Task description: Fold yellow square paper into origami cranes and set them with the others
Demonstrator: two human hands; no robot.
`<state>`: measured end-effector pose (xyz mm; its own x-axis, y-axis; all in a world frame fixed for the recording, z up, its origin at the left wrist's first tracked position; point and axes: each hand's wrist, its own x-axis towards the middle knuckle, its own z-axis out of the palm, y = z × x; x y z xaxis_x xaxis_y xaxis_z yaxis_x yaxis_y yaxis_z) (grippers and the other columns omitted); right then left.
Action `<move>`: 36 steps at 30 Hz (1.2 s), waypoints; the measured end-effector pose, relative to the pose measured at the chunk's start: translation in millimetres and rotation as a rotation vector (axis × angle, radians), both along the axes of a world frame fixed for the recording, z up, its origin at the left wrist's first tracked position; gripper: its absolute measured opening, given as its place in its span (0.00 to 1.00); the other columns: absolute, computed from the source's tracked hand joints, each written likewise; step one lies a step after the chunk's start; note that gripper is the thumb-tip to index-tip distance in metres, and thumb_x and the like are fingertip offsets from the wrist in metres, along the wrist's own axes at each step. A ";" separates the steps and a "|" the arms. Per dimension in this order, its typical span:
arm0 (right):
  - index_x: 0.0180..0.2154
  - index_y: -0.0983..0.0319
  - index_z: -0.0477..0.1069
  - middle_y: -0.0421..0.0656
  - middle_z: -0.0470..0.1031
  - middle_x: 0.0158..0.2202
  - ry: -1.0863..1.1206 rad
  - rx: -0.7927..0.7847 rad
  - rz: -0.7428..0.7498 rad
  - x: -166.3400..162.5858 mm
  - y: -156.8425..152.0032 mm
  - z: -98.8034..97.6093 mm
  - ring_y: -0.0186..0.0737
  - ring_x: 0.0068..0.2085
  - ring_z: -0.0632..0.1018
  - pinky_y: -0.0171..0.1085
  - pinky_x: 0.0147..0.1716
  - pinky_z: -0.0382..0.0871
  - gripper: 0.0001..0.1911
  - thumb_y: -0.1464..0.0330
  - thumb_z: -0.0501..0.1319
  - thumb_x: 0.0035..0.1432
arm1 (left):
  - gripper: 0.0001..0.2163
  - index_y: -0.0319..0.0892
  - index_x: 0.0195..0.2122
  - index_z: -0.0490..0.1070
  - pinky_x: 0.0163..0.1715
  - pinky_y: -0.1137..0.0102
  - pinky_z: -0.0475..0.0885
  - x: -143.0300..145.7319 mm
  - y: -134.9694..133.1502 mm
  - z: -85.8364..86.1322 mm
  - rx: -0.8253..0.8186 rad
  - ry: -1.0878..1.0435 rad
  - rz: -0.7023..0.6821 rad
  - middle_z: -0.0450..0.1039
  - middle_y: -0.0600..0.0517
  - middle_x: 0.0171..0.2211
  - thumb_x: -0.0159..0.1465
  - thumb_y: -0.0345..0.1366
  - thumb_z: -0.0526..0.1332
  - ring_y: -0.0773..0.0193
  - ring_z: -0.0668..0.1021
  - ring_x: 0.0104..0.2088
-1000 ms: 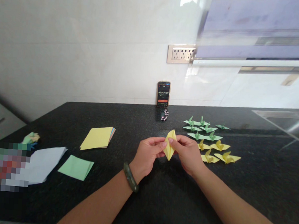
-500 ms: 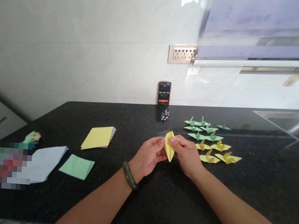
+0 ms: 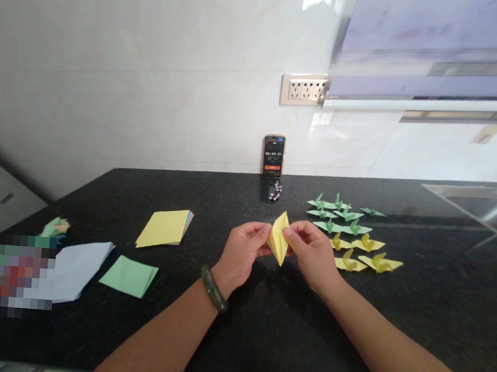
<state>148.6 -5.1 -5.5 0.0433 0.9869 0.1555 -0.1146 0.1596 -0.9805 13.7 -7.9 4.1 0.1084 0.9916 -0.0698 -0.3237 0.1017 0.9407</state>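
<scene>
Directly ahead of me, a phone (image 3: pixel 273 153) stands upright against the pale wall (image 3: pixel 152 98). Its display reads 00:43:31 above a red bar (image 3: pixel 272 168). A string of dark and pale pink beads (image 3: pixel 276 191) lies on the black surface (image 3: pixel 437 304) just in front of the phone. Above the phone, slightly to my right, a socket plate (image 3: pixel 304 89) is fixed to the wall. At my upper right, a purple panel (image 3: pixel 415 33) sits above a pale rail (image 3: pixel 427 105). At my far right, a metal sink (image 3: pixel 454 201) is set into the surface, partly in view.
</scene>
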 end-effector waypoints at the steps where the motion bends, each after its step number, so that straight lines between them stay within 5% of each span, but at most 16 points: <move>1: 0.26 0.62 0.66 0.37 0.66 0.21 -0.011 -0.002 -0.009 0.0 0.2 -0.4 0.30 0.21 0.66 0.32 0.20 0.63 0.12 0.61 0.64 0.47 | 0.12 0.37 0.31 0.73 0.28 0.71 0.70 -0.1 -0.5 0.0 -0.010 -0.001 -0.037 0.74 0.50 0.26 0.53 0.43 0.63 0.67 0.75 0.26; 7: 0.26 0.62 0.67 0.37 0.68 0.23 -0.107 0.056 -0.084 2.2 2.2 -4.4 0.30 0.20 0.67 0.32 0.20 0.62 0.12 0.60 0.64 0.48 | 0.15 0.40 0.36 0.75 0.27 0.74 0.67 -2.7 -2.3 0.9 0.020 0.144 -0.085 0.74 0.49 0.32 0.55 0.47 0.60 0.67 0.74 0.29; 12: 0.26 0.61 0.66 0.36 0.67 0.21 -0.102 0.053 -0.070 2.5 1.1 -3.4 0.31 0.19 0.67 0.32 0.19 0.62 0.12 0.60 0.63 0.48 | 0.15 0.37 0.33 0.76 0.15 0.77 0.54 -5.1 0.3 4.3 0.091 0.231 -0.010 0.64 0.56 0.16 0.55 0.45 0.61 0.75 0.61 0.16; 19: 0.26 0.61 0.68 0.39 0.68 0.23 -0.101 0.073 -0.098 2.5 0.7 -0.5 0.33 0.22 0.67 0.33 0.21 0.65 0.11 0.60 0.64 0.47 | 0.13 0.35 0.30 0.75 0.29 0.73 0.69 -1.2 -0.8 4.8 0.017 0.077 -0.045 0.72 0.50 0.22 0.51 0.42 0.65 0.70 0.72 0.24; 27: 0.25 0.62 0.69 0.36 0.68 0.20 0.047 -0.032 -0.028 0.4 2.0 -0.7 0.30 0.21 0.66 0.31 0.21 0.61 0.12 0.61 0.65 0.45 | 0.13 0.35 0.26 0.73 0.26 0.75 0.68 -1.1 2.1 0.2 -0.018 -0.088 -0.091 0.70 0.52 0.21 0.51 0.43 0.66 0.73 0.71 0.21; 36: 0.25 0.62 0.68 0.38 0.70 0.20 0.121 -0.069 -0.005 -6.4 -5.9 -4.1 0.33 0.21 0.69 0.34 0.23 0.64 0.14 0.59 0.66 0.44 | 0.15 0.34 0.27 0.76 0.21 0.75 0.63 2.4 -1.8 -1.6 0.020 0.027 -0.042 0.70 0.51 0.19 0.48 0.43 0.67 0.73 0.68 0.19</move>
